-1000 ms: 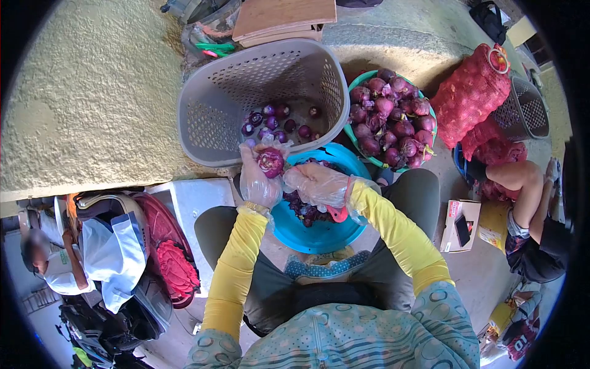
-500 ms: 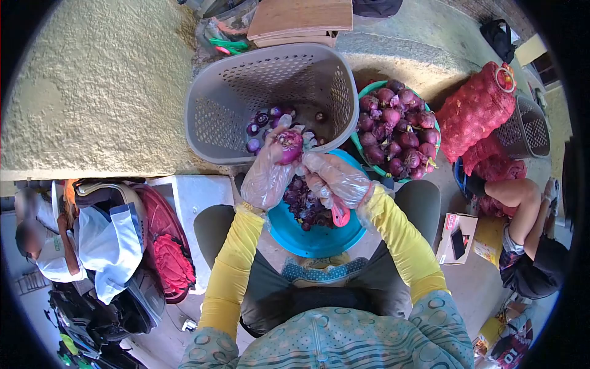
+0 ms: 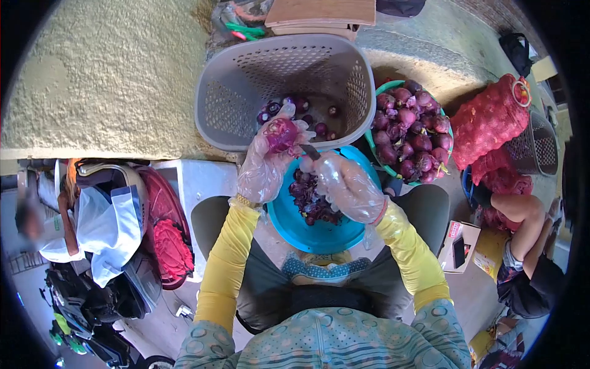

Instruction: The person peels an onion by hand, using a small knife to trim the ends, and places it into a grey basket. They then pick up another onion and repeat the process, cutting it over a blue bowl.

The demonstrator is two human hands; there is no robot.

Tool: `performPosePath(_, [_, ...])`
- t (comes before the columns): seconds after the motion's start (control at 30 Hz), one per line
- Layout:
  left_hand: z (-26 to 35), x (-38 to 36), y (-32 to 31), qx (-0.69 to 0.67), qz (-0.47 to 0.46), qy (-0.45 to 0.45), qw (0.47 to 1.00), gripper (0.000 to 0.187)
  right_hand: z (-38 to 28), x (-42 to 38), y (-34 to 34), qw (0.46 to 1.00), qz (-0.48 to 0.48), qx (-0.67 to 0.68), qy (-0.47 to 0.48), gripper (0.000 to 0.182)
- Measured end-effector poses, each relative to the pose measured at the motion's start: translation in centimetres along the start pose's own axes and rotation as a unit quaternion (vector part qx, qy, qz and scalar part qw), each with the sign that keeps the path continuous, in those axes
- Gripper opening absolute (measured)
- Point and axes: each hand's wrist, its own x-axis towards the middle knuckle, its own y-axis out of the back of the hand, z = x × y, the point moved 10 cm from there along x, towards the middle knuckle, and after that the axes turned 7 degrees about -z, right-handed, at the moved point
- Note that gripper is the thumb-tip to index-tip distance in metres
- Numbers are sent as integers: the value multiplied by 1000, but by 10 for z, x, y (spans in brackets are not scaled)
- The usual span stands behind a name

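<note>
My left hand (image 3: 260, 171), in a clear plastic glove, is wrapped round a purple-red onion (image 3: 281, 135) above the front rim of the grey perforated basket (image 3: 212, 117). My right hand (image 3: 351, 187), gloved too, grips a small knife (image 3: 310, 152); its dark blade points toward the onion, and the handle is hidden in my fist. Below both hands sits a blue basin (image 3: 284, 227) with dark onion skins (image 3: 314, 203) in it. Several peeled-looking onions (image 3: 301, 106) lie on the basket's floor.
To the right stands a green-rimmed basin full of unpeeled onions (image 3: 410, 132). Beyond it lean red mesh sacks (image 3: 488, 120) and another basket (image 3: 533, 144). A carton (image 3: 458, 246) with a phone lies beside my right knee. Another person's bare leg (image 3: 519, 212) is at far right.
My right hand has turned over, so the knife's pink handle no longer shows and its blade does. The blade has come away from the onion slightly. The whole view has shifted a little.
</note>
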Motion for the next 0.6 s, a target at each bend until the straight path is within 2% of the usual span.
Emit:
performPosePath(0.07, [1,-2,3,12,-6,-3,1000,84,3,-2,0,997,14,81,0,41])
performPosePath(0.13, [2,-2,2,22,18,2,1000,84,-1,0,4,998,37,40,33,38])
performPosePath(0.23, [6,0,-2,46,9,-15,999,83,-7,2,-3,996,-5,-9,88,39])
performPosePath(0.3, [6,0,-2,46,12,-15,999,83,-17,0,-2,993,28,-30,111,40])
performPosePath(0.43, [7,1,-3,42,13,-11,999,82,-13,3,-5,993,6,-45,107,42])
performPosePath(0.53, [6,1,-2,53,23,10,998,80,-18,2,0,995,48,-30,84,40])
performPosePath(0.6, [6,2,-5,71,9,12,997,83,-14,3,-2,997,33,46,55,42])
